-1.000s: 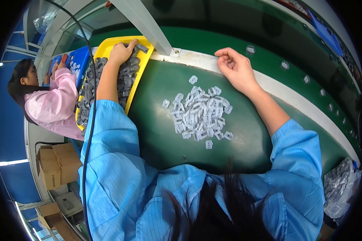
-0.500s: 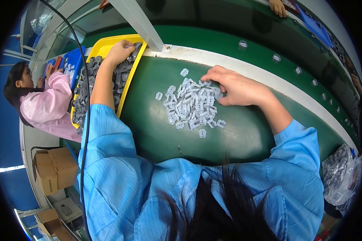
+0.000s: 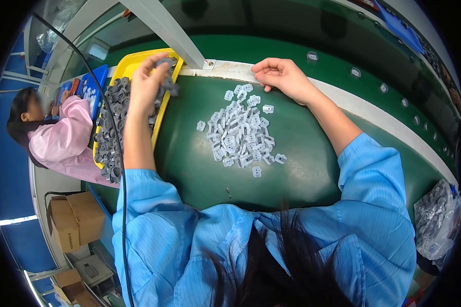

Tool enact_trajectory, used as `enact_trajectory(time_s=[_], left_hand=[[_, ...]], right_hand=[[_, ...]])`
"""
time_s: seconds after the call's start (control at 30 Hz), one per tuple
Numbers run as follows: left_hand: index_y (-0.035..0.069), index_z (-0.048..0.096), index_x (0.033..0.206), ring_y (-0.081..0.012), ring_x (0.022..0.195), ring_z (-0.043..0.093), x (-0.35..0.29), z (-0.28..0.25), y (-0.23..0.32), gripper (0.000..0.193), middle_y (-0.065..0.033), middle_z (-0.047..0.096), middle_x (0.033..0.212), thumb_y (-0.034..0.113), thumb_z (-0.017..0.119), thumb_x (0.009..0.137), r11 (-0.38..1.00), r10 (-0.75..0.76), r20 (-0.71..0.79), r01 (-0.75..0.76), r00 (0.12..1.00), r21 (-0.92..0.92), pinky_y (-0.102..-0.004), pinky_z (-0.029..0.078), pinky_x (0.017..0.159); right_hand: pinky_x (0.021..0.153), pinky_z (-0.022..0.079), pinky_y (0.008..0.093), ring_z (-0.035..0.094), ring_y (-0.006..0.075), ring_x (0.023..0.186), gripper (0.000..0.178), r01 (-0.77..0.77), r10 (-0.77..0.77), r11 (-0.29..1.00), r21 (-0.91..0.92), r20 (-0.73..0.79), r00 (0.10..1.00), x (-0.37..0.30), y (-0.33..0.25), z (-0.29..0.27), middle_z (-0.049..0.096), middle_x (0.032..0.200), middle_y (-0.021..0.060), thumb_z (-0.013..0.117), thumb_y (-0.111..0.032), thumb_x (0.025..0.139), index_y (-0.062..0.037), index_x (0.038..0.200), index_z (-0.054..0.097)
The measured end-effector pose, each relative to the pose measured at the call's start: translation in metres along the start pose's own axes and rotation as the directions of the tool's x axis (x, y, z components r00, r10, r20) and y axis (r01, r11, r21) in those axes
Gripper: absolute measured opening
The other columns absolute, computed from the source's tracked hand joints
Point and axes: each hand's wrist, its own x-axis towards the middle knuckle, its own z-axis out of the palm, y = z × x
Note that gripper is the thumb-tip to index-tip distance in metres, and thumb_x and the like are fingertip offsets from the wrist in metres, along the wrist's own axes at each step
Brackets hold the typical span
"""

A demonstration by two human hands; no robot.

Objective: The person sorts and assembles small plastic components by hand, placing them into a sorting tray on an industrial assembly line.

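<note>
My left hand (image 3: pixel 147 82) is above the right rim of the yellow tray (image 3: pixel 130 60), its fingers closed around dark grey plastic parts (image 3: pixel 170 84), slightly smeared by motion. More grey parts (image 3: pixel 107 139) fill the tray below. Beyond a pile of pale, translucent plastic pieces (image 3: pixel 239 134), my right hand (image 3: pixel 284 78) hovers near the white ledge. Its thumb and fingers are drawn together; whatever is between them, if anything, I cannot make out. Several pale pieces (image 3: pixel 268 109) lie loose around the pile on the green table (image 3: pixel 297 181).
Past the white ledge (image 3: pixel 338 97), a green belt (image 3: pixel 271 48) carries spaced-out small parts (image 3: pixel 355 72). A slanted metal post (image 3: pixel 166 30) rises behind the tray. A black cable (image 3: pixel 122 197) hangs at left. A person in pink (image 3: pixel 61 133) works there. Bagged grey parts (image 3: pixel 435 220) sit at right.
My left hand has lifted out of the tray with grey parts. My right hand has left the pile and moved to the ledge; several pale pieces now lie loose at the pile's far side.
</note>
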Motion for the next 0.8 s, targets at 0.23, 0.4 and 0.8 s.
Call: enact_trajectory(time_s=[0.23, 0.4, 0.8], left_hand=[[0.002, 0.06, 0.111, -0.0051, 0.062, 0.047, -0.029, 0.072, -0.016, 0.03, -0.0003, 0.056, 0.077, 0.008, 0.061, 0.082, 0.977, -0.129, 0.269, 0.168, 0.954, -0.128, -0.0184, 0.039, 0.058], [0.004, 0.063, 0.106, -0.0087, 0.064, 0.05, -0.015, 0.079, -0.029, 0.027, -0.0029, 0.057, 0.077, 0.009, 0.058, 0.08, 0.989, -0.12, 0.289, 0.139, 0.95, -0.048, -0.0222, 0.042, 0.061], [-0.003, 0.063, 0.091, -0.0241, 0.07, 0.058, -0.069, 0.069, 0.006, 0.044, -0.0143, 0.06, 0.079, 0.032, 0.078, 0.068, 0.752, 0.022, 0.223, -0.163, 0.975, 0.639, -0.0321, 0.048, 0.066]], right_hand=[[0.067, 0.048, 0.0246, 0.055, 0.0099, 0.069, 0.017, 0.14, -0.155, 0.865, -0.481, 0.009, 0.988, -0.001, -0.003, 0.012, 0.061, 0.084, 0.0028, 0.063, -0.007, 0.081, -0.0008, 0.098, 0.063], [0.073, 0.048, 0.0301, 0.057, 0.0205, 0.083, 0.022, 0.337, -0.289, 0.618, -0.71, 0.193, 0.938, 0.007, -0.004, 0.021, 0.058, 0.092, 0.0085, 0.061, -0.002, 0.077, -0.0036, 0.099, 0.064], [0.076, 0.049, 0.0357, 0.06, 0.0271, 0.084, 0.016, 0.239, -0.489, 0.374, -0.896, 0.028, 0.872, 0.002, -0.002, 0.021, 0.061, 0.09, 0.0115, 0.062, -0.015, 0.079, -0.0029, 0.089, 0.067]])
